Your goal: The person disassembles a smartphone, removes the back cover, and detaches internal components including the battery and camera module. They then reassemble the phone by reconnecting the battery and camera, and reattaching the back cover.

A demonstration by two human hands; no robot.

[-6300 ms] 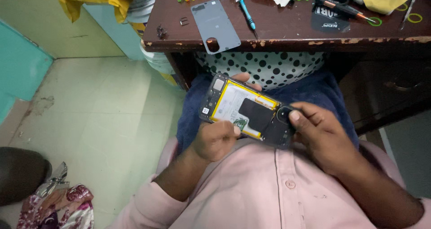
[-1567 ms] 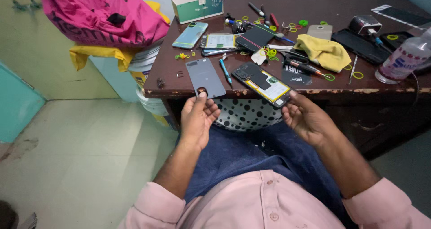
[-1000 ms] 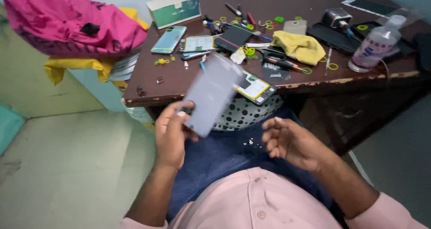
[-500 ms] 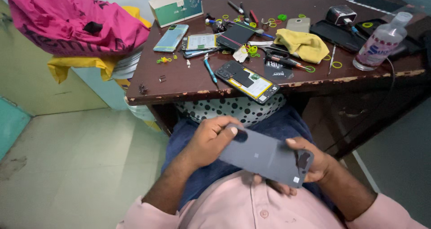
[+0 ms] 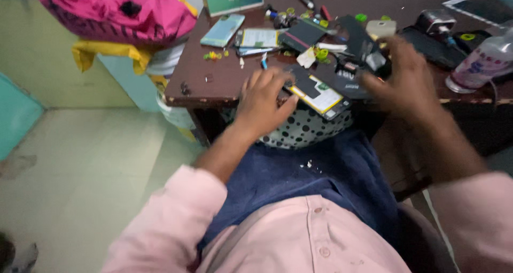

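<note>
Head view: left hand [image 5: 264,104] lay flat, fingers spread, on the opened phone [image 5: 320,94] at counter [image 5: 224,86] edge, long axis running rightward; right hand [image 5: 398,78], blurred, grip state unclear, hovered just beyond.

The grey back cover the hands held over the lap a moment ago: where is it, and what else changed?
It cannot be made out now. Both hands rose to the desk: the left hand rests on the opened phone at its edge, the blurred right hand reaches over the clutter. The pink bag and plastic bottle stayed.
</note>
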